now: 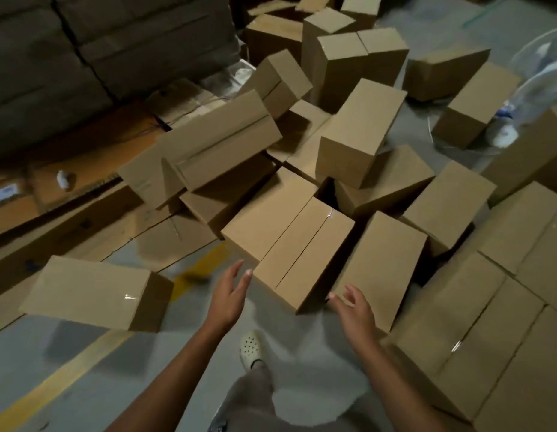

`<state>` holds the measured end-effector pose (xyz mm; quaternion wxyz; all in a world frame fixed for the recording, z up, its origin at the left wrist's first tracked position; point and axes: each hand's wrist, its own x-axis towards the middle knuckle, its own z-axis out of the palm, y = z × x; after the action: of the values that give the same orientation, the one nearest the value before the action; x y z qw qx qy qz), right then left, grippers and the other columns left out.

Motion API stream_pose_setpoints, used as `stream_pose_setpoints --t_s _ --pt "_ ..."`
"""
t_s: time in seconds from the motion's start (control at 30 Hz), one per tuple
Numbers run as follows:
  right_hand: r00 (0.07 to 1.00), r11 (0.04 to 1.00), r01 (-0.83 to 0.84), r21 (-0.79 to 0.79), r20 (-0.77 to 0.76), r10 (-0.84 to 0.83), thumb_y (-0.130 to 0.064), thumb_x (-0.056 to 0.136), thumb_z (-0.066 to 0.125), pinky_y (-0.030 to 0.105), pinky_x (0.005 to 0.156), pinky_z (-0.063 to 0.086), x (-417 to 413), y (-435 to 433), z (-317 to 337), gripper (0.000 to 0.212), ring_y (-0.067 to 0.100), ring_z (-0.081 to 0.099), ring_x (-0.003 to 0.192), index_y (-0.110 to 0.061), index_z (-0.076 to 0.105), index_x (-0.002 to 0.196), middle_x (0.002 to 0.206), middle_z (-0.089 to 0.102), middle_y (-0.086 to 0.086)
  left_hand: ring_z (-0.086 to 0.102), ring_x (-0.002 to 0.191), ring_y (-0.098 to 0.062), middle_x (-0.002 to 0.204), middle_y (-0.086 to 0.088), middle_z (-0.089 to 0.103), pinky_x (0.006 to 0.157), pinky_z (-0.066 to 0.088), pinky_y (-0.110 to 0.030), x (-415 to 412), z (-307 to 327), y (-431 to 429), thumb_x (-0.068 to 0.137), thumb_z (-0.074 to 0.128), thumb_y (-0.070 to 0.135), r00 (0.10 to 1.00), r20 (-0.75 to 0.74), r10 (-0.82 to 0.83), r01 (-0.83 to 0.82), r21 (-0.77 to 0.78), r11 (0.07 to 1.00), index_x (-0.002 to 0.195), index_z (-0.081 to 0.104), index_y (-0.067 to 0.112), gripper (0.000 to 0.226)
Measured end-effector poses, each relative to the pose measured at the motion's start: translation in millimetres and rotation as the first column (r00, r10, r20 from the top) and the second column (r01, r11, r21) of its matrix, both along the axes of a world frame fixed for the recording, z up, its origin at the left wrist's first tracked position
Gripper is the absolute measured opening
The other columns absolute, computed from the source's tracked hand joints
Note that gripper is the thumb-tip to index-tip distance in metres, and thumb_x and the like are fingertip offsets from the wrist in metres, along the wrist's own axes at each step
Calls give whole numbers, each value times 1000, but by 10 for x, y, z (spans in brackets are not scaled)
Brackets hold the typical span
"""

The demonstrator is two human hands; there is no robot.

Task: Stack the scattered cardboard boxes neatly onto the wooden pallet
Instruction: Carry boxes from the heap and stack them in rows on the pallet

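head view, read left to right. at 10 o'clock a dark wall of stacked cartons (84, 42) fills the far corner. below it, at 9 o'clock, flattened cardboard (93, 226) lies on the grey floor (121, 375). at 8 o'clock a lone box (96, 294) sits apart from the others, tilted, with a shadow on the floor beneath it; whether it touches the floor cannot be told. a yellow line (53, 385) painted on the floor runs under it.

at 6 o'clock the left hand (229, 294) is released, fingers straight and slightly spread, holding nothing. its fingertips are just beside the near left corner of the nearest box (296, 244); blur hides whether they touch. this box, seamed along its top, lies tilted at the centre, at the near edge of the loose pile of boxes (358, 132). the pile spreads from 12 to 2 o'clock, its boxes leaning, upright and overlapping. below the hands a pale shoe (250, 347) stands on the floor.

at 5 o'clock the right hand (353, 310) is likewise released and empty, fingers loosely spread, just beside the near right corner of the same box. at 4 o'clock ordered rows of boxes (489, 322) lie flush, side by side; what they rest on is hidden, so the pallet cannot be told. at 2 o'clock clear plastic film (539, 73) lies at the frame edge.
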<state>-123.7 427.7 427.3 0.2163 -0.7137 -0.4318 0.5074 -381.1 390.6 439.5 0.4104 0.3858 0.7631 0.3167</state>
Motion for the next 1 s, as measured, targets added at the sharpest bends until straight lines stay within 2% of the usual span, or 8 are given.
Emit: stream_pose_setpoints --t_s 0.1,0.23,0.3,0.43,0.57,0.77,0.9,1.0 --pt "977 974 191 -125 -73 -201 -29 96 68 49 104 50 -244 188 -179 51 27 56 126 -16 50 143 144 55 10 46 135 -22 151 -7 47 111 39 -44 -340 -227 346 102 47 48 993 113 39 -29 -88 996 148 45 20 54" --pt "917 904 345 -253 -114 -382 -28 98 66 42 89 53 -461 455 -515 43 24 61 109 -13 54 136 125 61 7 45 121 -15 142 -7 51 102 36 -34 -645 -638 816 106 44 37 991 132 29 -8 -160 987 144 48 11 46" --pt "916 895 345 -285 -108 -387 -28 97 67 40 86 53 -548 616 -776 45 21 62 106 -12 54 137 125 61 5 46 125 -18 135 -1 51 106 37 -38 -764 -944 1034 106 43 41 986 159 52 -17 -211 977 144 48 10 49" --pt "933 897 291 -332 -111 -343 -29 98 66 38 85 52 -664 917 -1487 44 13 62 101 -12 55 137 131 61 4 45 137 -27 149 -10 50 116 34 -53 -905 -1707 1391 103 42 53 974 203 99 -37 -291 956 147 47 13 60" --pt "954 897 254 -362 -60 -295 -36 98 64 51 104 50 -777 1167 -2484 49 23 59 118 -15 54 140 135 59 3 49 131 -26 142 -9 54 115 36 -52 -907 -2638 1703 104 39 53 967 227 115 -31 -343 939 142 53 10 59" --pt "977 867 190 -460 5 -211 -40 97 63 52 106 47 -815 1125 -3803 55 28 55 124 -14 51 143 138 56 7 50 129 -28 138 -10 55 110 40 -47 -843 -3927 1877 106 40 49 951 226 212 -96 -437 894 138 53 12 51" --pt "974 825 206 -527 27 -226 -45 100 55 52 107 45 -769 1008 -4365 55 32 52 127 -10 51 142 143 54 10 36 144 -35 158 -17 36 120 28 -48 -802 -4480 1913 103 39 58 940 160 302 -184 -507 842 152 38 10 69" --pt "901 697 301 -651 -46 -432 -56 102 46 49 110 42 -792 966 -4593 63 30 42 140 -17 42 151 157 40 7 17 154 -29 167 -10 17 125 15 -46 -770 -4721 1901 105 29 59 888 257 380 -183 -562 807 160 18 16 71"
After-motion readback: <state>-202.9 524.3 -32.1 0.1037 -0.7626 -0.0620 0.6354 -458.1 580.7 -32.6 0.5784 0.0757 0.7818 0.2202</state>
